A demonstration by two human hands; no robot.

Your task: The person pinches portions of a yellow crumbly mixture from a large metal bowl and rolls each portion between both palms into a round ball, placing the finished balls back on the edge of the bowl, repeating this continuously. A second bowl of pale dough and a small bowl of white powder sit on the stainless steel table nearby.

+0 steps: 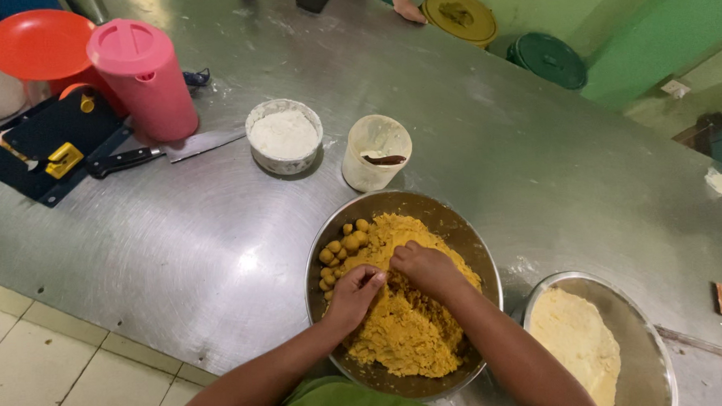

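A round metal bowl (pixel 459 227) near the table's front edge holds a heap of yellow dough (pixel 407 327). Several small yellow dough balls (pixel 343 246) lie along the bowl's left inner side. My left hand (pixel 354 293) is curled over the dough just right of the balls, fingers closed on a bit of it. My right hand (pixel 425 268) rests beside it, fingers pressed down into the heap.
A second metal bowl (pixel 638 317) with pale dough sits at the right. Behind are a white bowl of flour (pixel 284 136), a plastic cup (pixel 375 151), a knife (pixel 156 153), a pink jug (pixel 144 77) and an orange lid (pixel 37 42). Another person's hand (pixel 408 10) rests at the far edge.
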